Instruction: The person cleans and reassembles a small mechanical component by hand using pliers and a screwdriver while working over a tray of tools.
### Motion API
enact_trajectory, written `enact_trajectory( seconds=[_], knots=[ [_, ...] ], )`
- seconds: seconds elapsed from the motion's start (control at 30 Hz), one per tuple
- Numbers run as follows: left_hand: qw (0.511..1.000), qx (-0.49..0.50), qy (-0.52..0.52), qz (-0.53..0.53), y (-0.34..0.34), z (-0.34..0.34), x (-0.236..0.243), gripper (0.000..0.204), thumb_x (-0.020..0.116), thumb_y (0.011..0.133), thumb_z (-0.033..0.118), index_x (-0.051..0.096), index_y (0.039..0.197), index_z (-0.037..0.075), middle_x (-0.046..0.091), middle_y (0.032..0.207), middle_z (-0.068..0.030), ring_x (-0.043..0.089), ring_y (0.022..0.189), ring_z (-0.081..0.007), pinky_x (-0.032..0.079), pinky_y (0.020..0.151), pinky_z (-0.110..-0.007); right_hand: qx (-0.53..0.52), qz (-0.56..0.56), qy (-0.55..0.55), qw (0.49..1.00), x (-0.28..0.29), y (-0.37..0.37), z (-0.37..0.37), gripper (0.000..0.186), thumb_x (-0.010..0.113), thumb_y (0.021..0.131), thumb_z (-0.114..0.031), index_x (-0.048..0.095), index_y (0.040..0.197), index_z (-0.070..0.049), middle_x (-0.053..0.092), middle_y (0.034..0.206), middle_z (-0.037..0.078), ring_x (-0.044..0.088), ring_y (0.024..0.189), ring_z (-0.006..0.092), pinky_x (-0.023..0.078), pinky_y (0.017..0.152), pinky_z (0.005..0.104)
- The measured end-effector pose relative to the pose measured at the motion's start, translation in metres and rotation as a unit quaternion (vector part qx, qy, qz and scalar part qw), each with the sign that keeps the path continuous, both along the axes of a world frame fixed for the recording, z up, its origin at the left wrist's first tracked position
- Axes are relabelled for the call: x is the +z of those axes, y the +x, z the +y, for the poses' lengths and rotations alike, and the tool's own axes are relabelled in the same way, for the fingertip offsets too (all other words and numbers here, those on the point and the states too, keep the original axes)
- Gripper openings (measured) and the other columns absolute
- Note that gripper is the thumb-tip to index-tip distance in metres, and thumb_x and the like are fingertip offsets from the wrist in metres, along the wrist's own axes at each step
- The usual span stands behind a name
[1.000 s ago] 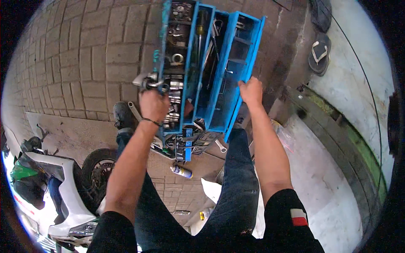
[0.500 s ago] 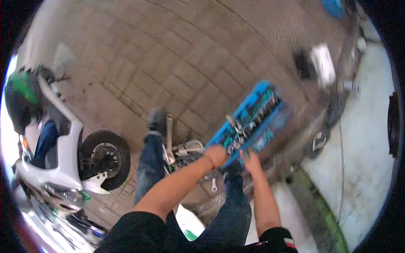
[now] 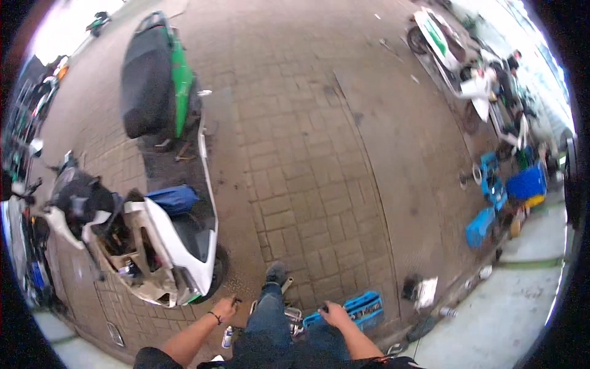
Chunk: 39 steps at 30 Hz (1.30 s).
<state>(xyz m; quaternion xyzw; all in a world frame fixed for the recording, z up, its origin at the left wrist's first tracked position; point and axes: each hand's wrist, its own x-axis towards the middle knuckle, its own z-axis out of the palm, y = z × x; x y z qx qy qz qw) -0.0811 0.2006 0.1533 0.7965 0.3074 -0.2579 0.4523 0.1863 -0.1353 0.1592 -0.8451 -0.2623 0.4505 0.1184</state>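
My left hand (image 3: 225, 309), with a dark band at its wrist, is held out near the scooter's front wheel. Its fingers are curled, and a small dark thing shows at their tips. Over the near end of a long blue toolbox (image 3: 367, 304) is my right hand (image 3: 334, 314), fingers bent around something dark and too small to name. Tools lie inside the box, partly covered by that hand. Between my arms my leg in jeans (image 3: 270, 313) stretches forward, with metal tools (image 3: 295, 318) on the ground beside it.
A partly stripped white scooter (image 3: 178, 246) stands at the left, a blue cloth (image 3: 174, 199) on it. A spray can (image 3: 227, 337) is by my left forearm. Blue containers (image 3: 526, 181) and another white scooter (image 3: 442, 46) line the right side. A white box (image 3: 425, 293) lies beyond the toolbox.
The view has tilted up, showing more ground and the scooters. My left hand has left the toolbox and moved left toward the scooter; my right hand is still by the box.
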Motion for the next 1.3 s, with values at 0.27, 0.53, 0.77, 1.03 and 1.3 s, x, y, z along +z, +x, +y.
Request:
enact_trajectory(
  seconds=[0.27, 0.53, 0.77, 1.03, 1.3],
  knots=[
    [0.983, 0.176, 0.032, -0.051, 0.056, -0.006, 0.103, 0.025, 0.048, 0.085, 0.019, 0.062, 0.102, 0.008, 0.065, 0.09, -0.0205, 0.062, 0.086, -0.0367, 0.049, 0.077, -0.045, 0.296, 0.002, 0.127, 0.947, 0.122, 0.132, 0.182, 0.043, 0.054, 0.086, -0.04, 0.059, 0.109, -0.005, 0.059, 0.11, 0.019, 0.055, 0.103, 0.0363, 0.045, 0.088, 0.0427],
    [0.923, 0.364, 0.028, 0.122, 0.122, -0.093, 0.084, 0.073, 0.054, 0.08, 0.058, 0.045, 0.117, -0.005, 0.062, 0.092, -0.0268, 0.06, 0.087, -0.0425, 0.049, 0.077, -0.048, 0.556, 0.034, 0.062, 0.828, 0.018, 0.214, 0.262, 0.041, 0.05, 0.088, -0.043, 0.061, 0.102, -0.006, 0.064, 0.088, 0.02, 0.06, 0.086, 0.0396, 0.047, 0.077, 0.0475],
    [0.806, 0.591, -0.027, 0.032, 0.203, -0.232, 0.118, 0.051, 0.054, 0.086, 0.046, 0.055, 0.116, 0.004, 0.062, 0.099, -0.0228, 0.059, 0.093, -0.0419, 0.048, 0.08, -0.046, 0.703, 0.062, -0.022, 0.708, 0.029, 0.239, 0.292, 0.048, 0.047, 0.088, -0.049, 0.062, 0.108, -0.007, 0.064, 0.096, 0.021, 0.059, 0.09, 0.0411, 0.046, 0.079, 0.0497],
    [0.616, 0.753, -0.198, -0.123, 0.331, -0.385, 0.106, 0.044, 0.051, 0.089, 0.035, 0.05, 0.127, 0.013, 0.059, 0.115, -0.0185, 0.057, 0.104, -0.0349, 0.044, 0.089, -0.043, 0.877, 0.044, -0.198, 0.435, 0.043, 0.155, 0.324, 0.057, 0.047, 0.088, -0.053, 0.061, 0.105, 0.0, 0.063, 0.092, 0.023, 0.06, 0.089, 0.0397, 0.046, 0.078, 0.046],
    [0.51, 0.802, -0.262, -0.169, 0.351, -0.406, 0.042, 0.044, 0.052, 0.084, 0.035, 0.054, 0.118, 0.009, 0.063, 0.098, -0.0209, 0.061, 0.087, -0.0336, 0.047, 0.077, -0.042, 0.856, 0.096, -0.312, 0.4, -0.04, -0.01, 0.287, 0.061, 0.057, 0.084, -0.051, 0.056, 0.115, 0.002, 0.064, 0.093, 0.023, 0.062, 0.087, 0.0377, 0.048, 0.074, 0.0444]
  ],
)
